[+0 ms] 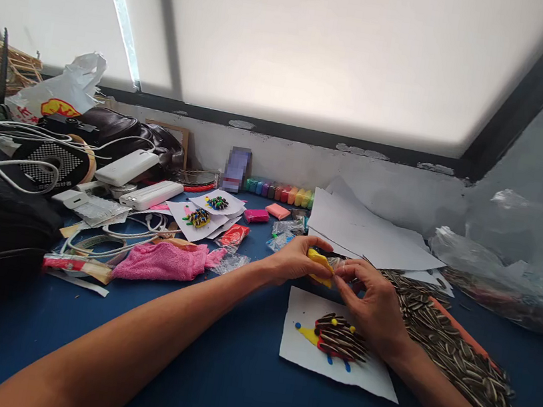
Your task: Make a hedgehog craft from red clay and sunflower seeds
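My left hand (300, 259) is closed around a lump of yellow modelling clay (319, 265), held just above the table. My right hand (373, 300) pinches at the clay's right edge, where a bit of clear wrapping seems to show between the fingers. Below them lies a white paper (291, 348) bearing a hedgehog figure (337, 337). The hedgehog has a yellow snout, a blue nose, blue feet, a red-edged body and sunflower seeds for spines, with yellow dots on top. A pile of striped sunflower seeds (452, 353) spreads beside and under my right forearm.
White paper sheets (373, 231) lie behind my hands, near a row of coloured clay packs (280, 193). Two smaller hedgehog pictures on paper (190, 232), a pink cloth (162, 261), cables and power banks (151, 195) crowd the left. Clear plastic bags (504, 276) stand at right.
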The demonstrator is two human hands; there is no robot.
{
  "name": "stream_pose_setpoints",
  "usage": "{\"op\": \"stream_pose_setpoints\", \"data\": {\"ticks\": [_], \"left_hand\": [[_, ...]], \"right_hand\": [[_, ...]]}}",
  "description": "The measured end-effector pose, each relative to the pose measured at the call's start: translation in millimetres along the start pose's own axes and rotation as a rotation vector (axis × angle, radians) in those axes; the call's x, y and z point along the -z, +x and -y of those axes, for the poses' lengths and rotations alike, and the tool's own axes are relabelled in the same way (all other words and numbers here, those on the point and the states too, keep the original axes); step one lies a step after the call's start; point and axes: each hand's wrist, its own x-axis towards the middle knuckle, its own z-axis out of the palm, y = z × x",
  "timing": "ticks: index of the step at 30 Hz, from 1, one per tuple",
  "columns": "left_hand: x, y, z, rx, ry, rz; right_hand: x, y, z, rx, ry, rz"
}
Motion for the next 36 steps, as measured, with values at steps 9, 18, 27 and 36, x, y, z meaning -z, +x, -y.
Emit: {"op": "stream_pose_setpoints", "data": {"ticks": [9, 18, 27, 36], "left_hand": [[9, 5, -1, -0.043, -0.027, -0.06], [18, 14, 9, -0.19, 0.323, -0.111], [21, 9, 17, -0.483, 1.108, -0.376], [0, -2, 12, -0.651, 1.031, -0.23]], "right_hand": [[18, 10, 9, -0.173, -0.019, -0.116], [19, 13, 20, -0.257, 0.108, 0.065], [35, -3, 31, -0.336, 0.14, 0.159], [63, -55, 26, -0.383, 0.054, 0.09]]}}
